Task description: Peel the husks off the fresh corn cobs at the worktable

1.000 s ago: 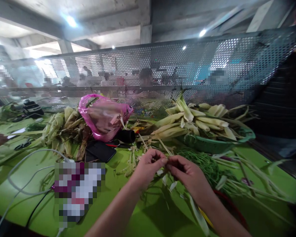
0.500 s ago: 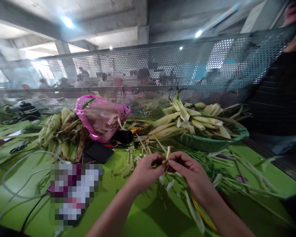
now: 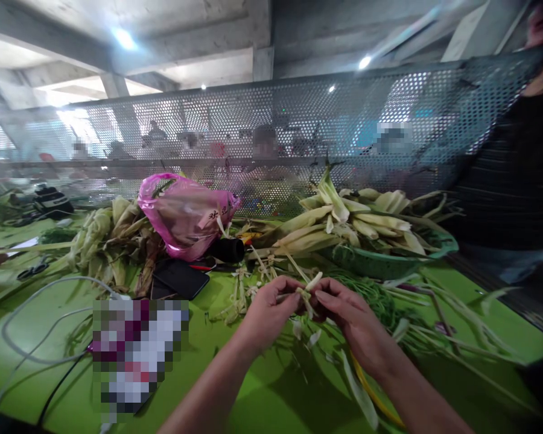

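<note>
My left hand [image 3: 269,310] and my right hand [image 3: 350,319] meet above the green table [image 3: 253,386], fingers pinched together on a small pale baby corn [image 3: 308,288] with strips of husk hanging from it. The corn's tip sticks up between my thumbs. Loose husk pieces [image 3: 314,337] lie on the table right under my hands. Behind them a green basket [image 3: 389,262] is heaped with unhusked baby corn [image 3: 353,220].
A pile of husks [image 3: 111,241] and a pink plastic bag [image 3: 187,214] sit at the back left, with a black phone [image 3: 181,278] in front. White cables [image 3: 40,319] loop at the left. A perforated metal screen [image 3: 271,132] walls the far edge. A person in dark clothes [image 3: 516,175] stands at the right.
My hands stayed together at the same spot while working the husk. The pale tip of the corn now shows more between my fingers.
</note>
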